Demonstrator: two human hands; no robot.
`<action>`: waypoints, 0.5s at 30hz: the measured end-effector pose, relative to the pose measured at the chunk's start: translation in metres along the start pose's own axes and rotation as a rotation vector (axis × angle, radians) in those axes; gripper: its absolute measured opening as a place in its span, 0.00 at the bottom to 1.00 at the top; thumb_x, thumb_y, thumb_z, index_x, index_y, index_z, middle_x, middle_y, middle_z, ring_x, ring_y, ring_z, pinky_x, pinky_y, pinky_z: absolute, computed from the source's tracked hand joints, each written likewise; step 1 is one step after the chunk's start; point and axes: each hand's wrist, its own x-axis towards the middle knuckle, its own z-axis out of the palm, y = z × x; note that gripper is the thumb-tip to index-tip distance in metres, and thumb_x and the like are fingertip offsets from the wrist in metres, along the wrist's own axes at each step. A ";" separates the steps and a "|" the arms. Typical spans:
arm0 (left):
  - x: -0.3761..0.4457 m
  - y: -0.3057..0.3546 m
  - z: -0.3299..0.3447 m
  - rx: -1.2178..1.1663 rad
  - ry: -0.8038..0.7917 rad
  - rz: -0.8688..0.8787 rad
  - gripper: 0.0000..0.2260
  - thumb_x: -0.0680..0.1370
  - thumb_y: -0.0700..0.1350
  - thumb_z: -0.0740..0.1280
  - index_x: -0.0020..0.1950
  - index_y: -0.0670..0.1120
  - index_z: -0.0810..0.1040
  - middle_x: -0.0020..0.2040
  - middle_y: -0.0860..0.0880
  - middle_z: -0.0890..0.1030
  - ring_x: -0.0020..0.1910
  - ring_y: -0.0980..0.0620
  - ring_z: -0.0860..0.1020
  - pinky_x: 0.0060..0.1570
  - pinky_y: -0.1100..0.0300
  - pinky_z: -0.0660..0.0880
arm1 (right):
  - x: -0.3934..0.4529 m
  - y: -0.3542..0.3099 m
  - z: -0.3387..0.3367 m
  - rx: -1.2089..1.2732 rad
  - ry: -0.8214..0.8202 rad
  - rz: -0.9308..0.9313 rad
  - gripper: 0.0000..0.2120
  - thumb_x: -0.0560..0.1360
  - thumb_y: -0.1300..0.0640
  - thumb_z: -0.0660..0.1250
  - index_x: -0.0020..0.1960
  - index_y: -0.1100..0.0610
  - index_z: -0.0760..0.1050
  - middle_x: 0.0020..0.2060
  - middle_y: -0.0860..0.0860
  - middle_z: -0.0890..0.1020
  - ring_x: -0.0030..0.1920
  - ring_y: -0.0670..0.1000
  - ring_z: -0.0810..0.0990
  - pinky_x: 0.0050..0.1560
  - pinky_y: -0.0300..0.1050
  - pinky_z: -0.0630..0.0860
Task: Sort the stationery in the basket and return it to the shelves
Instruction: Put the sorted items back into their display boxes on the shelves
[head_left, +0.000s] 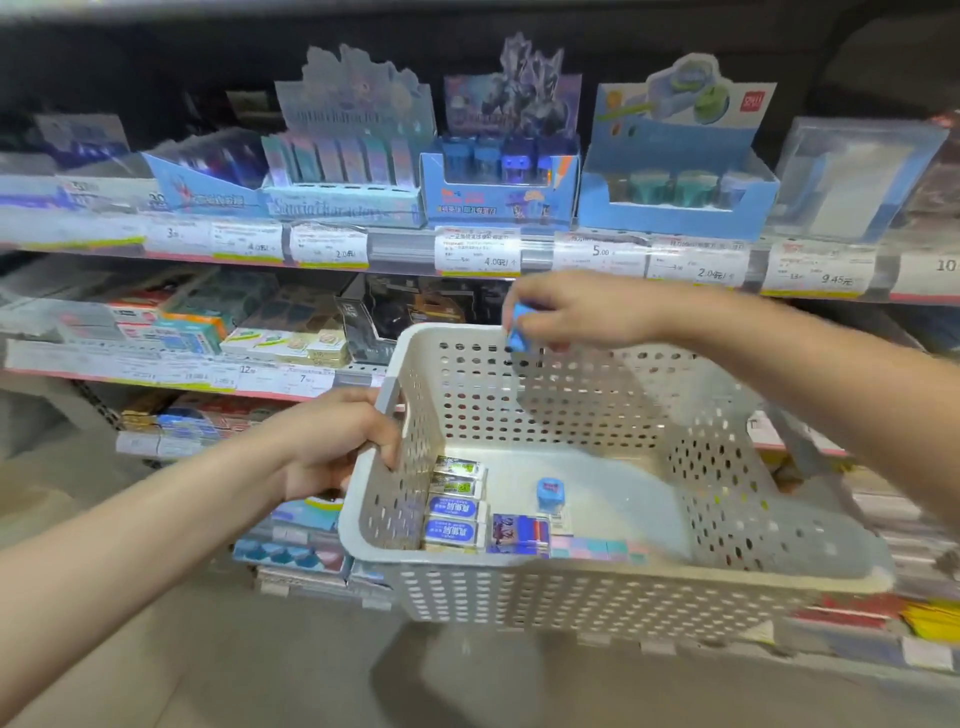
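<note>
Head view: I am pinching a blue sharpener (518, 328) in my right hand (582, 312), just below its box (498, 182); my left hand (337, 441) is gripping the basket (597, 582).

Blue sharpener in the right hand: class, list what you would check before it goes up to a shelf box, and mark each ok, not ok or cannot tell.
1. Right hand pinches the blue sharpener: ok.
2. Sharpener lifted above the basket's rim: ok.
3. Left hand grips the basket's left rim, holding it steady: ok.
4. Matching display box with blue sharpeners sits on the shelf above: ok.
5. Free slot in that box: cannot tell.
6. Basket emptied: not ok; a second blue sharpener and boxed erasers remain.
</note>
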 end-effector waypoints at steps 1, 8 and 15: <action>0.001 0.004 -0.009 0.002 -0.008 0.009 0.21 0.51 0.32 0.64 0.42 0.40 0.82 0.38 0.38 0.75 0.37 0.42 0.72 0.38 0.55 0.66 | 0.006 -0.003 -0.013 0.073 0.057 0.011 0.07 0.78 0.60 0.60 0.55 0.58 0.71 0.34 0.45 0.75 0.33 0.45 0.72 0.35 0.36 0.68; 0.015 0.034 -0.073 0.106 -0.102 0.108 0.31 0.52 0.32 0.64 0.57 0.35 0.76 0.41 0.37 0.74 0.36 0.42 0.75 0.35 0.57 0.71 | 0.058 -0.022 -0.069 0.184 0.386 -0.010 0.07 0.79 0.61 0.62 0.57 0.57 0.67 0.42 0.53 0.78 0.38 0.48 0.76 0.44 0.41 0.74; 0.025 0.049 -0.104 0.173 -0.155 0.163 0.30 0.52 0.33 0.64 0.55 0.33 0.75 0.40 0.38 0.76 0.35 0.44 0.74 0.44 0.51 0.68 | 0.098 -0.007 -0.078 -0.249 0.535 0.169 0.19 0.77 0.50 0.64 0.63 0.60 0.72 0.59 0.56 0.77 0.57 0.56 0.76 0.59 0.53 0.73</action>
